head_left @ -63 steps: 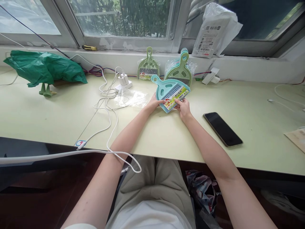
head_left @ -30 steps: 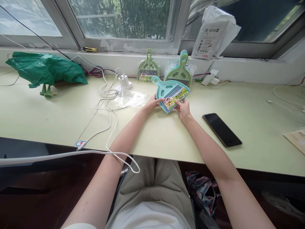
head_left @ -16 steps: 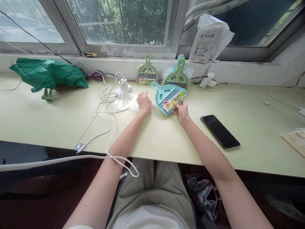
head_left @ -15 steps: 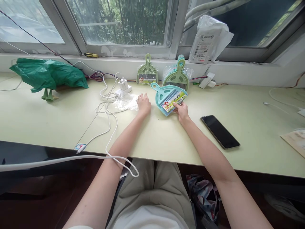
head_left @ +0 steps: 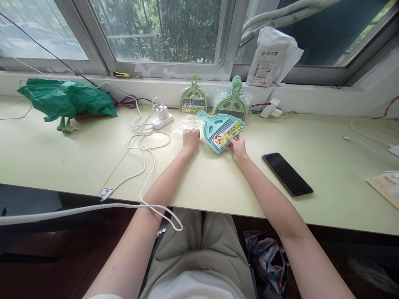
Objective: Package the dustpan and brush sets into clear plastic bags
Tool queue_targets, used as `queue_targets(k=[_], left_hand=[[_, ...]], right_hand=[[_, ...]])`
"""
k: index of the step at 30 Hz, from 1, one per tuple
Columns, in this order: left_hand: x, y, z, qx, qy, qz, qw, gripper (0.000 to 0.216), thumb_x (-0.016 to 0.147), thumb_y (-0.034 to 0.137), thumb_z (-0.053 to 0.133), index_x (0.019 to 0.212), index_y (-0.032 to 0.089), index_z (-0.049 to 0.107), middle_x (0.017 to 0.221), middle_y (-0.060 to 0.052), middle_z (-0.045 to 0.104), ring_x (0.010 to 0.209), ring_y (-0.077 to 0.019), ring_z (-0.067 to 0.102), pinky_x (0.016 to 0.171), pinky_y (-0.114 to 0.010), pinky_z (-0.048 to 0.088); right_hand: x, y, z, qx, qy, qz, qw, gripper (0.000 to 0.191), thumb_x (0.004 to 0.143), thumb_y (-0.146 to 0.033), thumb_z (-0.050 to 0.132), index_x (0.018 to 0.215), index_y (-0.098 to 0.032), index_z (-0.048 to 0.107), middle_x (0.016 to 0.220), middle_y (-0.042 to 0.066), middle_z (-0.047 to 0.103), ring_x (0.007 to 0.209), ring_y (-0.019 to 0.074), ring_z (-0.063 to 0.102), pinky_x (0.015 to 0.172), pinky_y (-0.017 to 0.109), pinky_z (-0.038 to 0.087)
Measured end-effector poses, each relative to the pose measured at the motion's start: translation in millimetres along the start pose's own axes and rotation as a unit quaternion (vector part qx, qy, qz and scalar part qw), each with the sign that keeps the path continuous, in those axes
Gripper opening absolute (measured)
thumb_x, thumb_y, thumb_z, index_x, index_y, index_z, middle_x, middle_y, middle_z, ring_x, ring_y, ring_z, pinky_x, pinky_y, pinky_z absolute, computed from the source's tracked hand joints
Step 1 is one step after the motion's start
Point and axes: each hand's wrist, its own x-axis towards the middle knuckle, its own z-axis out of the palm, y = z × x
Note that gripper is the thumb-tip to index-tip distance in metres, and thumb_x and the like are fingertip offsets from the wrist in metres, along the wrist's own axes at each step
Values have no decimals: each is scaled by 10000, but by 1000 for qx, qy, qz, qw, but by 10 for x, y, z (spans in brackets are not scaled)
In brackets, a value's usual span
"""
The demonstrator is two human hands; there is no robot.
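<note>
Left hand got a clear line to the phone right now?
Probably not: the right forearm and the right hand, gripping the blue dustpan set, are between the left hand and the phone.

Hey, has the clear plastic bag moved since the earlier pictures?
Yes: rightward, away from the white power strip, with the clear plastic bag now at the left hand.
</note>
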Motion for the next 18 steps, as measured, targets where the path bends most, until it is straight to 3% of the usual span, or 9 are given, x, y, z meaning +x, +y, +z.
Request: queue_targets(k=[3,5,8,13,18], left_hand=[[-8,-18,-3,-7,12,-41,999,280,911,187,400,1073,174,628,1092,-107,661,1014,-243,592,934,-384,403],[-20,-26,-6,-3,19,-55,998,312,902,243,456,1183,172,571,1191,-120,620,1104,-268,550,948,-390,397],[-34,-44,-12,-14,-19,-68,997,372,893,206,449,1253,181,540,1251,-118,595,1177,-275,506,977,-385,387],[-28,-81,0,-29,-66,-51,996,437,889,104,361,1204,255,624,1250,-98,595,1159,-251,533,1030,-394,355],[-13,-83,42,-8,-60,-20,998,355,927,207,371,1084,205,688,1145,-126,624,1127,-285,546,1060,-481,322]], right_hand=[[3,2,-2,-1,0,2,1000,241,715,-191,712,923,-186,592,787,1,722,686,156,697,683,313,622],[5,3,-4,-5,1,5,1000,248,713,-198,719,927,-187,595,801,5,723,705,160,701,693,316,622],[7,4,-8,-8,3,6,1000,253,709,-204,728,924,-189,597,816,9,725,724,164,704,705,323,622],[20,13,-26,4,9,6,1000,235,714,-197,716,916,-186,596,845,16,728,725,164,705,720,334,622],[38,25,-34,0,13,10,1000,252,703,-208,732,915,-191,596,857,18,727,780,177,711,743,342,622]])
